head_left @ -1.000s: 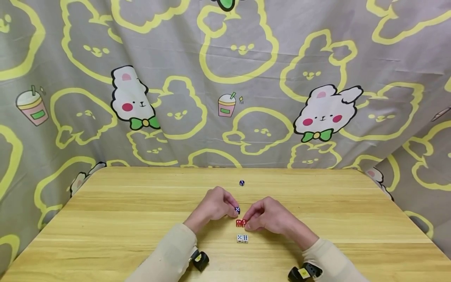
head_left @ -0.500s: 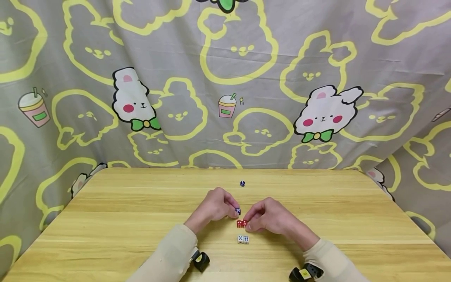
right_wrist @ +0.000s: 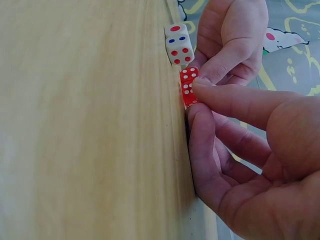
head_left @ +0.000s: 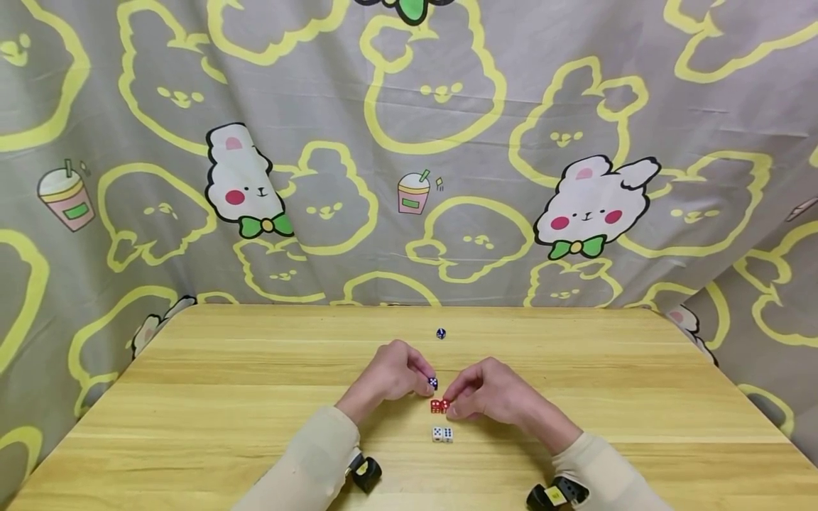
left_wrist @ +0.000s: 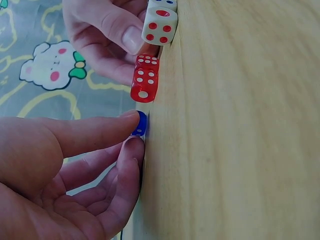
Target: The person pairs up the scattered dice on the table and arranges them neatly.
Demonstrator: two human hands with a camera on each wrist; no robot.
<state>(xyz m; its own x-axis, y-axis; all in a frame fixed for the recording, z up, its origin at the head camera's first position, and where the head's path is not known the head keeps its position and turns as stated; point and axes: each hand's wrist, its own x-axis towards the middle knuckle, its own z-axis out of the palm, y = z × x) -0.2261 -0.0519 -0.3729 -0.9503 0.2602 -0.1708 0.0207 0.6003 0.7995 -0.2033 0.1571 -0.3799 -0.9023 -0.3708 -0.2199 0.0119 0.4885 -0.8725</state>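
My left hand (head_left: 397,370) pinches a blue die (head_left: 433,383) between thumb and fingertips, low over the wooden table; the left wrist view shows this blue die (left_wrist: 140,124) partly hidden by the thumb. With thumb and index finger my right hand (head_left: 488,390) pinches a red die (head_left: 445,406). Against its left side sits another red die (head_left: 435,407). The right wrist view shows the held red die (right_wrist: 188,93) between the fingertips. Nearer to me, two white dice (head_left: 442,434) lie side by side in a row.
A second blue die (head_left: 441,333) lies farther back on the table (head_left: 255,355). Behind the table's rear edge hangs a grey curtain (head_left: 345,106) with yellow bear outlines. Each wrist carries a black camera strap, the left strap (head_left: 366,473) and the right strap (head_left: 551,495).
Both hands keep their grips and stay nearly still. The whole head view shifts very slightly right and down; the dice keep their places relative to one another.
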